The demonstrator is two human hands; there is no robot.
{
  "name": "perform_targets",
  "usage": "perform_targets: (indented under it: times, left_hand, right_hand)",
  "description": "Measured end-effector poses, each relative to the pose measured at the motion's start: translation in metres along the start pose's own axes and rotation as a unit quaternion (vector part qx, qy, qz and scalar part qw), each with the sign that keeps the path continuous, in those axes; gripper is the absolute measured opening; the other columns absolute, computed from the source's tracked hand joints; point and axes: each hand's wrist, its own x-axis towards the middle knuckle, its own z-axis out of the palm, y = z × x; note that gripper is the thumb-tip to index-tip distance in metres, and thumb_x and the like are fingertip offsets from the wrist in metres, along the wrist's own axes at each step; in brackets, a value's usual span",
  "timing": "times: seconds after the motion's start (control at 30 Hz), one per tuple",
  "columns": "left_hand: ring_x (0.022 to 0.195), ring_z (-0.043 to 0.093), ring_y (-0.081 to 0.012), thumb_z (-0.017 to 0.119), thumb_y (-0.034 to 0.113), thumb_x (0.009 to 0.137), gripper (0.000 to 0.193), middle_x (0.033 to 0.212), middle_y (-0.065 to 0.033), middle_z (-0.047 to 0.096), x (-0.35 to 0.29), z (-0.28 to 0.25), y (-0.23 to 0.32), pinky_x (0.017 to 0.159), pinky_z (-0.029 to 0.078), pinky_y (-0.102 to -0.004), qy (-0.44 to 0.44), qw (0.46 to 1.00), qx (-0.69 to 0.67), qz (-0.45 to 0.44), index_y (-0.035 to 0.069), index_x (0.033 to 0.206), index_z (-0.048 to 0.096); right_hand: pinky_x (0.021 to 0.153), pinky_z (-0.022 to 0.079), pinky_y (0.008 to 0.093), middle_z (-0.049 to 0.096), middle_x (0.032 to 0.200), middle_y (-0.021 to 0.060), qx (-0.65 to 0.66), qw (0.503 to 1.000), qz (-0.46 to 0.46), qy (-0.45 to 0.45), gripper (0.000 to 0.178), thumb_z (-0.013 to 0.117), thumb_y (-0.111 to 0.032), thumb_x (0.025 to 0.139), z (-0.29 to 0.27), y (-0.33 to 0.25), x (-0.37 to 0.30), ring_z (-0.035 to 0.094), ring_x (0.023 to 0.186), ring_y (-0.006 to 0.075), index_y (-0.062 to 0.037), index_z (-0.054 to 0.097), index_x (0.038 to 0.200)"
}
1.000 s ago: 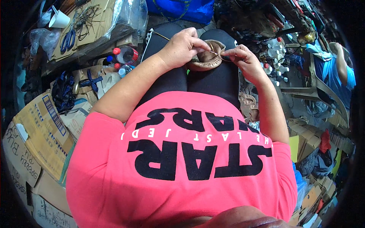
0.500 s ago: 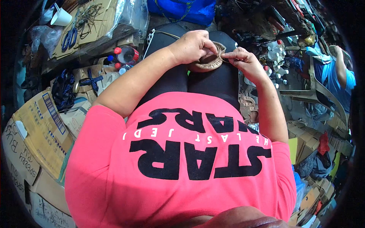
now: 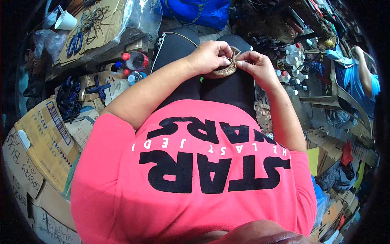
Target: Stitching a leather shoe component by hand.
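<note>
A tan leather piece with a gathered, pleated rim, which looks like a moccasin shoe upper [image 3: 224, 73], rests over my dark-trousered lap. My left hand [image 3: 210, 57] is closed on its left side, thumb and forefinger pinched at the inner rim. At the opposite side, my right hand [image 3: 258, 68] has its thumb and curled fingers at the pleated edge. Whether a needle or thread is between the fingertips is too small to tell. From behind my left hand a thin tan cord [image 3: 178, 34] loops out over my left thigh.
Blue-handled scissors [image 3: 75, 43], brown cords [image 3: 94, 25] and a white cup [image 3: 66, 21] lie on the left bench. A blue bag [image 3: 199, 12] sits ahead. Bottles [image 3: 293, 61] stand right, near a chair [image 3: 337, 99] and a person in blue [image 3: 359, 77]. Cardboard boxes [image 3: 44, 138] fill the left.
Both hands have come lower and closer together over the shoe upper, covering more of its opening. My right fingers have curled in more. The cord behind my left hand now arcs higher.
</note>
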Motion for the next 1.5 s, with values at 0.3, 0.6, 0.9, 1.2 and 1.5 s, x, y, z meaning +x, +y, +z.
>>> perform_targets:
  times: [0.3,0.6,0.9,1.2,1.5]
  left_hand:
    - [0.075,0.058,-0.0211,0.073,0.011,0.069,0.012,0.074,-0.0076,0.061,-0.008,-0.028,0.006,0.071,0.046,-0.0318,0.064,0.96,0.221,0.161,0.005,0.076,0.065]
    - [0.08,0.064,-0.0305,0.059,0.012,0.082,0.014,0.084,-0.0164,0.065,-0.002,-0.016,0.025,0.071,0.049,-0.0367,-0.027,0.963,0.257,0.076,0.006,0.094,0.063]
    - [0.081,0.062,-0.0358,0.058,0.018,0.084,0.014,0.083,-0.018,0.064,0.004,-0.013,0.028,0.069,0.048,-0.0429,-0.068,0.944,0.304,0.105,0.007,0.091,0.062]
    - [0.077,0.059,-0.0379,0.054,0.016,0.085,0.011,0.077,-0.0181,0.06,0.0,-0.021,0.019,0.065,0.046,-0.0453,-0.079,0.931,0.311,0.177,0.005,0.088,0.055]
    - [0.069,0.06,-0.0173,0.058,0.011,0.085,0.006,0.073,-0.0061,0.062,-0.072,-0.11,0.011,0.059,0.045,-0.0329,0.082,0.949,0.292,0.086,0.004,0.085,0.058]
  right_hand:
    - [0.07,0.042,0.0212,0.058,0.079,-0.0019,0.033,0.999,0.022,-0.022,0.012,0.071,-0.01,0.079,-0.031,0.009,0.0,0.052,0.075,0.0065,-0.0025,0.064,0.086]
    - [0.07,0.039,0.0211,0.049,0.086,-0.0011,-0.002,1.0,0.016,-0.007,0.012,0.071,-0.013,0.078,-0.039,0.011,-0.021,0.048,0.078,0.0073,-0.0023,0.067,0.082]
    - [0.071,0.046,0.0281,0.055,0.095,0.0078,-0.31,0.926,-0.098,0.19,0.014,0.068,-0.016,0.079,-0.064,0.011,0.003,0.055,0.081,0.016,-0.0045,0.068,0.088]
    - [0.081,0.04,0.0404,0.061,0.079,0.0078,-0.544,0.813,-0.193,-0.075,0.005,0.057,-0.012,0.079,-0.007,-0.046,-0.001,0.06,0.086,0.0265,-0.0097,0.056,0.084]
    - [0.068,0.045,0.0247,0.063,0.077,0.0013,-0.208,0.973,0.05,0.088,0.007,0.063,-0.011,0.085,-0.068,-0.005,-0.032,0.057,0.072,0.0108,-0.0055,0.065,0.081]
